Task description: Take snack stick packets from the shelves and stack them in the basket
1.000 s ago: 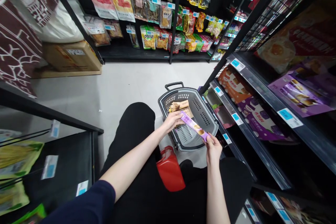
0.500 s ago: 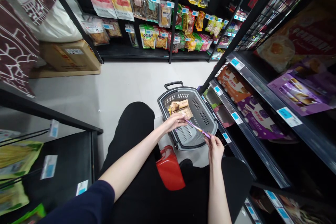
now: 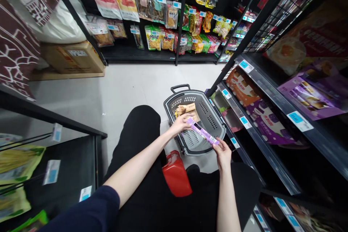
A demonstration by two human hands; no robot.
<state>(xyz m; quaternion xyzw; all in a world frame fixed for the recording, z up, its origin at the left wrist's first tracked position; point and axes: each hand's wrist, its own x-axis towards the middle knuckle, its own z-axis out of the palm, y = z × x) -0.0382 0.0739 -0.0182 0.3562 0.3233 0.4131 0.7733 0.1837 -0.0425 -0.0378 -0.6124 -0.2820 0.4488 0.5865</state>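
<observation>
A long, thin purple packet (image 3: pixel 202 131) with a dark patch and a barcode-like white end is stretched between my two hands, above the basket. My left hand (image 3: pixel 181 123) pinches its far left end, while my right hand (image 3: pixel 222 151) grips the near right end between thumb and fingers. What the packet contains does not show. Beneath it stands a grey plastic shopping basket (image 3: pixel 205 101) with perforated walls and a raised dark handle. Inside lie tan paper-like packages (image 3: pixel 187 108), partly hidden by my left hand.
A red plastic object (image 3: pixel 176 174) sits between my legs. Shelves (image 3: pixel 272 98) with boxed goods rise close on the right. Hanging snack bags (image 3: pixel 153 38) line the black rack ahead. A cardboard box (image 3: pixel 73 58) is at the left, and a dark shelf (image 3: pixel 73 159) is near my left arm.
The purple packet has been turned from edge-on so that its broad printed side faces me. Both hands rotated slightly with it; the basket stayed in place.
</observation>
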